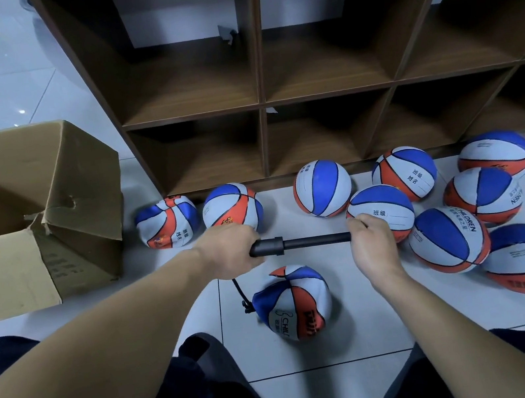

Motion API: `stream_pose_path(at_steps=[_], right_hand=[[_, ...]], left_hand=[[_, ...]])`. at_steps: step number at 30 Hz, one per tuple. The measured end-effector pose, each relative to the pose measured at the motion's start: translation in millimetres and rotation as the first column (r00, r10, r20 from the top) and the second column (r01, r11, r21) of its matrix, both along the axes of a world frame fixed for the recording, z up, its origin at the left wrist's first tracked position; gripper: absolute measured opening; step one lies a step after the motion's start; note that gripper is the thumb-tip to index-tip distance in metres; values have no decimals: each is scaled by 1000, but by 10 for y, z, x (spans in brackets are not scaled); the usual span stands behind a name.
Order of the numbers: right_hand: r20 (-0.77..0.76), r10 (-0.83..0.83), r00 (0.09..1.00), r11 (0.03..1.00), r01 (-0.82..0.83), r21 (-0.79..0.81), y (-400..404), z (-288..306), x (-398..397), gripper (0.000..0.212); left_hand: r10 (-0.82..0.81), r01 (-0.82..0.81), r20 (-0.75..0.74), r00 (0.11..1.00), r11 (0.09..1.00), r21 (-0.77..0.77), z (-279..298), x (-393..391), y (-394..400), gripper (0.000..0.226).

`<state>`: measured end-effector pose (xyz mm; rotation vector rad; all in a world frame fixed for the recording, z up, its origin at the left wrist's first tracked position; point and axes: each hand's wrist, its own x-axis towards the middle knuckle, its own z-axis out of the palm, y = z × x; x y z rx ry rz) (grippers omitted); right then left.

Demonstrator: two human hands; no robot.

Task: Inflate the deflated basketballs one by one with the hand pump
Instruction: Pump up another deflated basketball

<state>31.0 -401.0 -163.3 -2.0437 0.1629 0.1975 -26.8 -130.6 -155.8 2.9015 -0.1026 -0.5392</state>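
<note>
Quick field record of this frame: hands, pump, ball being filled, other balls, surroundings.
left hand: left hand grips the thick barrel end of the black hand pump
right hand: right hand grips the pump's other end
pump pose: held roughly horizontal above the floor
hose: thin black hose runs down to the ball
ball on pump: crumpled blue, white and orange basketball, clearly underinflated
other balls: nine on the white tiled floor
surroundings: open cardboard box left; brown wooden cubby shelf behind

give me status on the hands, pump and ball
Left hand and right hand grip hand pump. Hose runs to crumpled basketball. Nothing in the way.
</note>
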Motion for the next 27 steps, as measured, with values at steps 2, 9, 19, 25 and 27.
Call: stream_pose_path(at_steps=[2, 9, 19, 25, 27], right_hand=[[23, -29, 999, 1000, 29, 8, 48, 7, -50, 36], [30, 4, 1000, 1000, -3, -10, 296, 7, -262, 31], [-9, 96, 995, 995, -96, 20, 479, 15, -331, 30], [-4, 117, 993, 993, -117, 35, 479, 11, -318, 33], [0, 147, 989, 989, -147, 9, 458, 9, -297, 33]], left_hand=[[0, 0, 14, 1000, 1000, 25, 0, 5, -59, 28], [-19, 18, 42, 999, 999, 36, 25, 19, -230, 27], [-57, 56, 77, 995, 998, 9, 93, 60, -443, 28], [-71, 71, 95, 993, 997, 9, 90, 70, -421, 27], [-70, 71, 103, 992, 997, -4, 80, 59, -409, 29]])
